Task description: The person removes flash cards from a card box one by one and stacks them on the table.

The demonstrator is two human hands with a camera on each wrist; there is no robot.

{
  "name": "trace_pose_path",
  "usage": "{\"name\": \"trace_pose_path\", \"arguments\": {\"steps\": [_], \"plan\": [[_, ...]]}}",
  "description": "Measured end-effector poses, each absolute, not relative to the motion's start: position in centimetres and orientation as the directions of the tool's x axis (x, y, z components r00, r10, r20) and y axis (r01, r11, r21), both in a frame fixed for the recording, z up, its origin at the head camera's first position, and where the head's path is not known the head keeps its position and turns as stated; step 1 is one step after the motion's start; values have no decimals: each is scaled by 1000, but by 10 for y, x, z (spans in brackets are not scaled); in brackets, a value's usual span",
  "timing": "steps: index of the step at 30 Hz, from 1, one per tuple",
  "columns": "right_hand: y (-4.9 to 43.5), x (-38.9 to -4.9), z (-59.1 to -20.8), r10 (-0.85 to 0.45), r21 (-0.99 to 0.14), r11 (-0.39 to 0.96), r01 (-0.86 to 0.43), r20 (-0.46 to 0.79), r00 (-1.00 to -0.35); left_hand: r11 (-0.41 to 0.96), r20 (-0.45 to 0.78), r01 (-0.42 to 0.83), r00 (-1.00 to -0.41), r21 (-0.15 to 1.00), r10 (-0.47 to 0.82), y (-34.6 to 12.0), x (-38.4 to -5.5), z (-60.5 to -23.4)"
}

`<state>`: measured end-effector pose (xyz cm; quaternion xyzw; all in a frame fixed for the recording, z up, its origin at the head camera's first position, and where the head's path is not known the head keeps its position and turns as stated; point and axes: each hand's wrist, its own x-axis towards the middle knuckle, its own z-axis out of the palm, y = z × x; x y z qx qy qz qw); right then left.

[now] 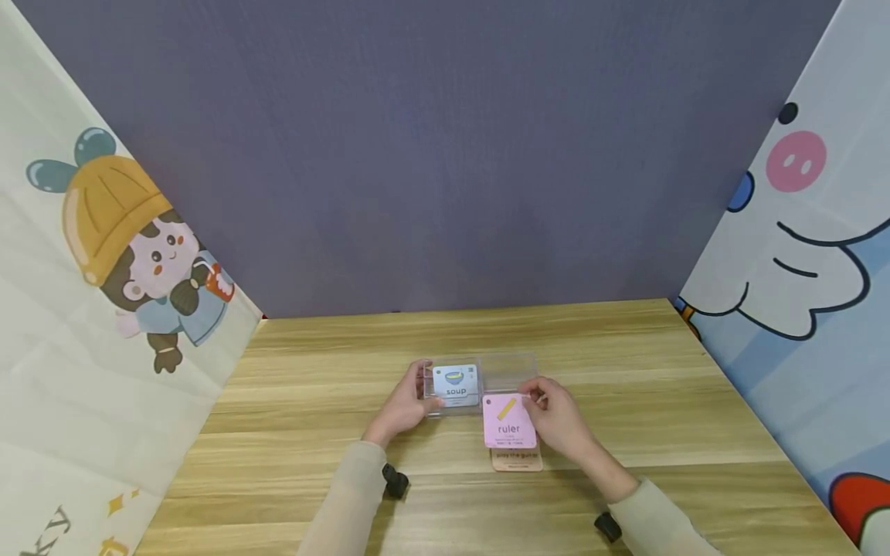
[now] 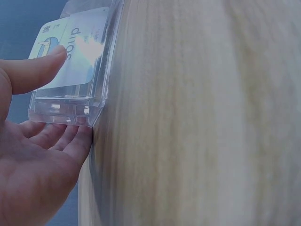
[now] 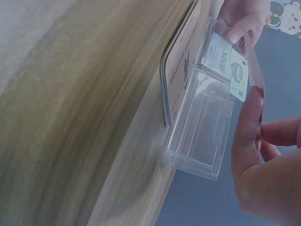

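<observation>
A clear plastic box (image 1: 510, 361) with two compartments lies on the table. Its left compartment holds a light-blue "soup" card (image 1: 455, 382); the right one shows no card inside. My left hand (image 1: 405, 401) grips the box's left end, the thumb over the soup card and the fingers against the outer side, as the left wrist view shows. Between thumb and fingers, my right hand (image 1: 559, 417) pinches a pink "ruler" card (image 1: 510, 428) by its right edge. Below it, partly covered in the head view, is a short stack of cards topped by an orange-tan "play the guitar" card (image 1: 518, 461).
The wood-grain table (image 1: 313, 363) runs back to a grey-purple panel (image 1: 445, 154). Cartoon-printed cloths hang at the left (image 1: 62, 309) and the right (image 1: 848, 270). In the right wrist view the card stack (image 3: 181, 70) lies close along the box's near side.
</observation>
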<state>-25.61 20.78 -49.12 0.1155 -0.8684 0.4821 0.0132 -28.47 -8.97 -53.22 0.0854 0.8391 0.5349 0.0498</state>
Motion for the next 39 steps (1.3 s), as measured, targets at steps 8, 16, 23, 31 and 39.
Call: {"name": "trace_pose_path", "arguments": {"steps": [8,16,23,31,39], "plan": [[210,-255,-494,-196,-819,535,-209,120,-973,404,14,96,-980,909,200,-90,-284,-532],[213,-255,-500,-192,-812,559,-166,67,-979,408,7,87,-981,909,194,-89,-283,-532],[213,-254,-506,-192,-798,577,-173,73,-979,412,13,94,-981,906,195,-89,-284,-532],[213,-253,-508,-207,-788,588,-183,72,-976,409,6,82,-983,909,184,-88,-283,-531],[213,-253,-510,-218,-761,616,-204,84,-972,412,7,85,-982,907,188,-87,-282,-530]]}}
